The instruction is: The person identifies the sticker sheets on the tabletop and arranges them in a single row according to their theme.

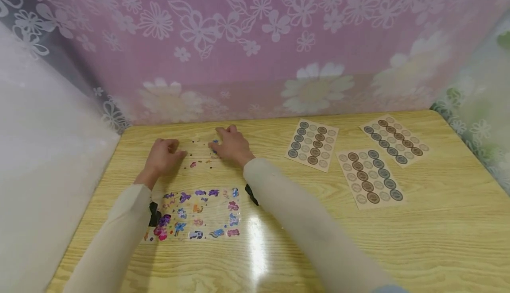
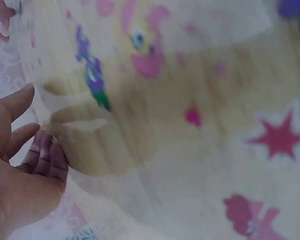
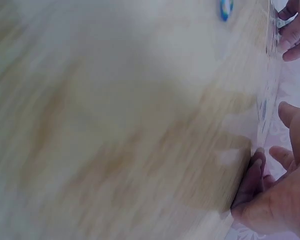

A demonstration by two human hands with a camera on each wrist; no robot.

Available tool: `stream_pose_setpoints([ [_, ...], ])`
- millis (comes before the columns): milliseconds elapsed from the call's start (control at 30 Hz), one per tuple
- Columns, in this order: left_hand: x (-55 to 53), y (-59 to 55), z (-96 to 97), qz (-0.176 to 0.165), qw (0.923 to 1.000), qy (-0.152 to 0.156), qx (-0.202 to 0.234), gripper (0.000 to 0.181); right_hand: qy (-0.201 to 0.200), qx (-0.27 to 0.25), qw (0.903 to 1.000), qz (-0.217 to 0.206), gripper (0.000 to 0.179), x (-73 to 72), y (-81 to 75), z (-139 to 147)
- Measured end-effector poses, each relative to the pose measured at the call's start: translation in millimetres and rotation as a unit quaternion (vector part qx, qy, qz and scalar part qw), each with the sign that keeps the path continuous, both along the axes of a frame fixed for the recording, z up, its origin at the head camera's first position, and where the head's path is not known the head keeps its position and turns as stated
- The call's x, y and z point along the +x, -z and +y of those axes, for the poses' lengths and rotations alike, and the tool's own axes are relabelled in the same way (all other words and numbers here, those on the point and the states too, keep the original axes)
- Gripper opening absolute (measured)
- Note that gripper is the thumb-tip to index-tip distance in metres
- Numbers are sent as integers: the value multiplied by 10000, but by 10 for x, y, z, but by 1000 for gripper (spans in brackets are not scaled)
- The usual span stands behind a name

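A clear sticker sheet [image 1: 201,151] with a few small coloured stickers lies at the far left of the table. My left hand [image 1: 162,156] is at its left side, fingertips down at the surface and thumb apart from them. On the sheet's other side is my right hand [image 1: 234,144], its fingers bent loosely over the right edge near a blue sticker. In the left wrist view, the left fingers [image 2: 45,157] rest beside stickers, including a pink star [image 2: 280,137]. The right wrist view has the right thumb [image 3: 288,114] raised away from the lower fingers.
A second clear sheet with many pony stickers [image 1: 198,222] lies nearer, between the forearms. Three paper sheets with round brown and grey stickers [image 1: 312,144] [image 1: 394,139] [image 1: 370,178] lie to the right. A pink floral cloth [image 1: 239,63] hangs behind the wooden table [image 1: 438,240].
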State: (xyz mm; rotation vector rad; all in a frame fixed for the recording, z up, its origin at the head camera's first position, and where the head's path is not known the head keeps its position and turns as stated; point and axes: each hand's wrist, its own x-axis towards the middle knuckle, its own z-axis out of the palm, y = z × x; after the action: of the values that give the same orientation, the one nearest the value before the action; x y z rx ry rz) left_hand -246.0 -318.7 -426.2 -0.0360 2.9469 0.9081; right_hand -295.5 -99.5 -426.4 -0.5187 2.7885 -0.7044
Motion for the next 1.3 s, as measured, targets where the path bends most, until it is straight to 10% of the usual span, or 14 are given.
stream_pose_setpoints([
  [400,-46,-20,-5,-260,9989,-189,354,52,-28,701,9974,167,64,11,-6,-40],
  [1300,-72,72,13,-239,9954,-402,835,37,-113,23,9998,-156,52,-12,-2,10],
])
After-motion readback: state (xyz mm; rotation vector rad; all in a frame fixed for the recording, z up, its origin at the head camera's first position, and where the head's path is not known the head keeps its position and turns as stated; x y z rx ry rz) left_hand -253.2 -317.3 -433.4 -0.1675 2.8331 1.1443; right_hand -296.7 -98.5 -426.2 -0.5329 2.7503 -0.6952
